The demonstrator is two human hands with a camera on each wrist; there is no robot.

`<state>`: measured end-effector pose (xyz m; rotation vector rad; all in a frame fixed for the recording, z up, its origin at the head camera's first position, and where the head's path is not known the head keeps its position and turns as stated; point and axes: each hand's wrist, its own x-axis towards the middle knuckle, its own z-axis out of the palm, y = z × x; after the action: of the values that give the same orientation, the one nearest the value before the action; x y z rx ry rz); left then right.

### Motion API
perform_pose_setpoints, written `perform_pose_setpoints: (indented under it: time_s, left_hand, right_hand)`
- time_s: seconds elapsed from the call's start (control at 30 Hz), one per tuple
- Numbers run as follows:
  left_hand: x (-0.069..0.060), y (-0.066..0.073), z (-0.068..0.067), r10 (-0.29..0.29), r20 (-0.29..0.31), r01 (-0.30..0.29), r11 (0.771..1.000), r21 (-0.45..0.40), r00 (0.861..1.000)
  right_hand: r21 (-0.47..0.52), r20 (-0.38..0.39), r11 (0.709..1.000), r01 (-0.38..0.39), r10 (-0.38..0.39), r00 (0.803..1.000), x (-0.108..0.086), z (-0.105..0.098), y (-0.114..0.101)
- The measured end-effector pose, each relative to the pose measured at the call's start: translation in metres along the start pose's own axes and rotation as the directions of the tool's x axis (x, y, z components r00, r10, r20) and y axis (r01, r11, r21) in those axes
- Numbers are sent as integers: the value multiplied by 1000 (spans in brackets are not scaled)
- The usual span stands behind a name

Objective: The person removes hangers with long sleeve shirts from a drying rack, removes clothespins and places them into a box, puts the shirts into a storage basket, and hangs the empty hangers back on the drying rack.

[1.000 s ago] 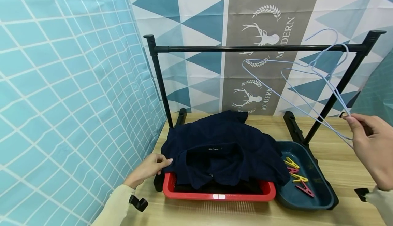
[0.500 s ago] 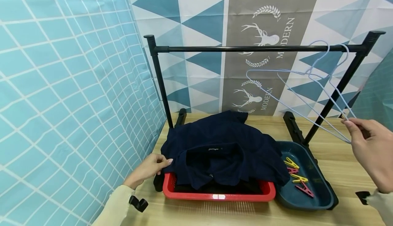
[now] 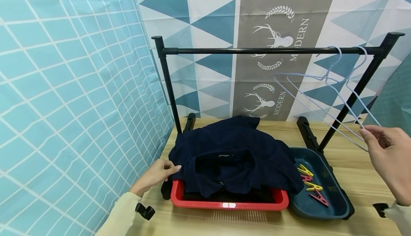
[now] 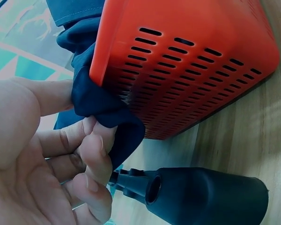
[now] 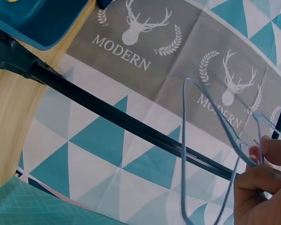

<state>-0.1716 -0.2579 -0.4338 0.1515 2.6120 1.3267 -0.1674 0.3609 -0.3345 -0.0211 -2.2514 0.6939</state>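
A navy collared shirt (image 3: 221, 136) lies spread over the red basket (image 3: 229, 205). My left hand (image 3: 156, 175) pinches its left edge between thumb and fingers; in the left wrist view the folded navy cloth (image 4: 103, 110) shows between the fingertips. My right hand (image 3: 390, 154) holds a light blue wire hanger (image 3: 340, 53) by its lower right corner, and that hanger's hook lies over the black rail (image 3: 257, 51). A second blue hanger (image 3: 365, 52) hangs just to its right, its near corner reaching close to the same hand. The right wrist view has the hand (image 5: 262, 187) at the edge, partly cut off.
A dark blue tray (image 3: 338, 207) right of the basket holds several yellow and pink clothes pegs (image 3: 313, 186). The rack's black posts (image 3: 170, 93) and feet (image 3: 306, 132) stand on the wooden table (image 3: 369, 179). Patterned sheets (image 3: 205, 15) cover the walls.
My right hand has moved slightly down and right, and the hanger it holds has come down, its hook dropping from above the rail onto it. The left hand and shirt have stayed put.
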Motion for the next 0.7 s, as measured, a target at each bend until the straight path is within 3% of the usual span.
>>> perform_pose_setpoints:
  time_s: [0.13,0.3,0.43,0.53,0.6,0.7]
  left_hand:
    - [2,0,-2,7,-43,-5,999,38,999]
    - [1,2,-4,-3,-114,12,997,71,993]
    - [1,1,-6,-27,-162,41,996,85,986]
    - [2,-1,-7,-47,-183,62,995,79,982]
    - [2,-3,-7,-52,-190,69,994,81,980]
    - [2,-5,-8,-71,-198,88,993,78,978]
  right_hand:
    - [10,-29,999,44,-43,999,-1,-1,-4]
    - [-29,-67,1000,11,-13,998,-18,0,-12]
    - [-23,-87,983,182,-183,979,-31,8,-15]
    - [-9,-66,928,373,-373,925,-39,18,-14]
    - [7,21,912,409,-409,912,-45,25,-12]
    - [47,280,933,357,-355,892,-54,39,-9]
